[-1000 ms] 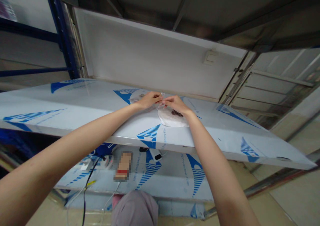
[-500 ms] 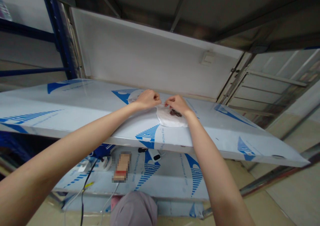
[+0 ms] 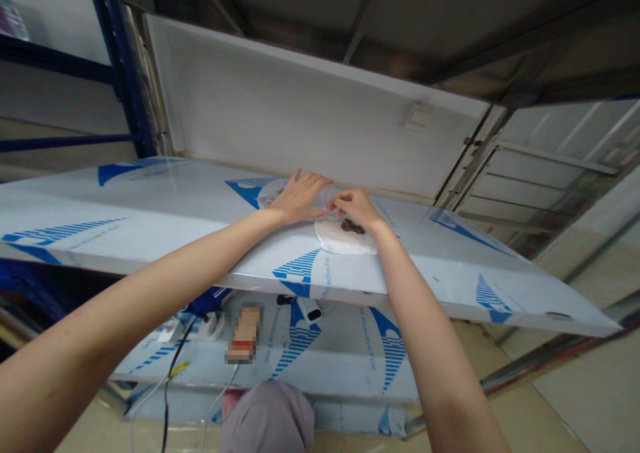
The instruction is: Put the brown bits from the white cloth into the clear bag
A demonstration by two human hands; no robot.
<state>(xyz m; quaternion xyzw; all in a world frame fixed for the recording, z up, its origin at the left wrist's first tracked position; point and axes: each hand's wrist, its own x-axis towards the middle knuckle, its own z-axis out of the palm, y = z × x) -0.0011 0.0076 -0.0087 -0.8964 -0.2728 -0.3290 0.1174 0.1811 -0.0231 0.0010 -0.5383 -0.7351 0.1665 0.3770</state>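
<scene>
Over near the far edge of the surface [image 3: 150,206], roughly mid-width, both hands are meeting right at the mouth of a white pouch [image 3: 336,239]. The pouch is lying flat on the blue-printed protective film. Its long axis is running from the far edge back toward the near edge, so the body is sitting on the near side of the right hand [image 3: 357,209] and partly tucked under that wrist. That hand is curled up and looks to be pinching the pouch's top edge between thumb and fingertips, though the grip is too small to be totally sure. The left hand [image 3: 300,196] is spread, fingers fanned out and pressing flat just left of the mouth, touching or almost touching the right one. So the right hand is the nearer one to the pouch body.

Looks-wise, the pouch is soft, whitish and a bit see-through, with a dark brownish clump [image 3: 353,226] showing inside near the top.
</scene>
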